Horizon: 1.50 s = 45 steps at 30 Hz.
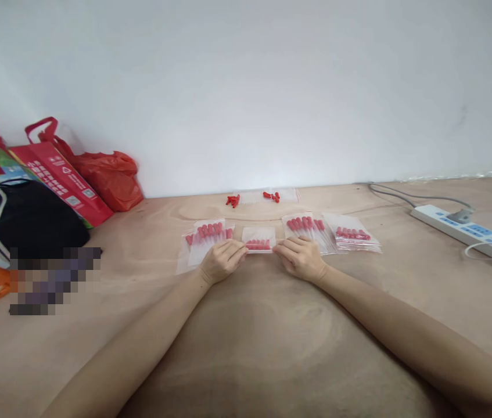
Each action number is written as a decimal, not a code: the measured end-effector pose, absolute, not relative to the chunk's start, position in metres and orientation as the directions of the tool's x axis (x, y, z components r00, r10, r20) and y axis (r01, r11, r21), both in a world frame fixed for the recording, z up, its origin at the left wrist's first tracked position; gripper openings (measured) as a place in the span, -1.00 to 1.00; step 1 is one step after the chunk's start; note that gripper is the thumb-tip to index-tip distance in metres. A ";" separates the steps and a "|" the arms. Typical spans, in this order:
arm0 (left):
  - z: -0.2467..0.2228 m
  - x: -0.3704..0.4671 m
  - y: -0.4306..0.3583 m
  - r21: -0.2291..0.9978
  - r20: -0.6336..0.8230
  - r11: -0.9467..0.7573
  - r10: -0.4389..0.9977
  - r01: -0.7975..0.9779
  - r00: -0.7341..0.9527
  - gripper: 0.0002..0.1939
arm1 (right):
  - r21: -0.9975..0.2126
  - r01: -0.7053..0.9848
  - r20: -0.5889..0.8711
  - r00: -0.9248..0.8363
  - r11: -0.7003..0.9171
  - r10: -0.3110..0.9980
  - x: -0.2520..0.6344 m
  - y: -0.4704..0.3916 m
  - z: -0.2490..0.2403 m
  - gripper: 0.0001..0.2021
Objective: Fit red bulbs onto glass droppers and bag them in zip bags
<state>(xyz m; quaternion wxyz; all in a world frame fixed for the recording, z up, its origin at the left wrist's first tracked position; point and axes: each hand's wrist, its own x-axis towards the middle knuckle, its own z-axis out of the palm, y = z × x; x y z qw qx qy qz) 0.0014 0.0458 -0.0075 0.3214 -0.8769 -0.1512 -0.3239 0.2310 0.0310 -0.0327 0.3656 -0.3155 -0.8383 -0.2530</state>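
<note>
A small clear plastic bag point(258, 235) with a row of red-ended pieces in it lies between my hands. My left hand point(223, 259) pinches its near left corner, and my right hand point(300, 257) pinches the near right corner. Beside my left hand are clear bags point(200, 249) with red-bulbed droppers. More bagged droppers point(302, 223) lie just beyond my right hand, partly covered by it. Farther right sits a stack of clear bags point(354, 234) with red pieces showing.
Loose red rubber bulbs point(233, 201) and more red pieces point(272, 197) lie by the wall near a flat clear bag point(290, 193). A white power strip point(472, 229) with cables is at right. Red shopping bags point(60, 180) and a black drawstring bag point(45, 215) stand at left.
</note>
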 end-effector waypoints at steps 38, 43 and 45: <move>-0.023 0.038 0.050 0.134 0.619 -0.805 0.523 0.578 0.586 -0.78 | -0.984 -0.038 0.150 0.365 0.175 0.919 0.338 0.052 -0.003 -0.60; -0.021 0.097 0.061 0.200 0.421 -0.630 0.747 0.751 0.514 -0.70 | -0.990 0.143 0.068 0.475 -0.001 0.877 0.385 0.057 -0.012 -0.61; -0.019 0.120 0.066 0.199 0.401 -0.631 0.750 0.749 0.526 -0.60 | -0.939 0.327 0.078 0.512 -0.110 0.855 0.392 0.057 -0.015 -0.62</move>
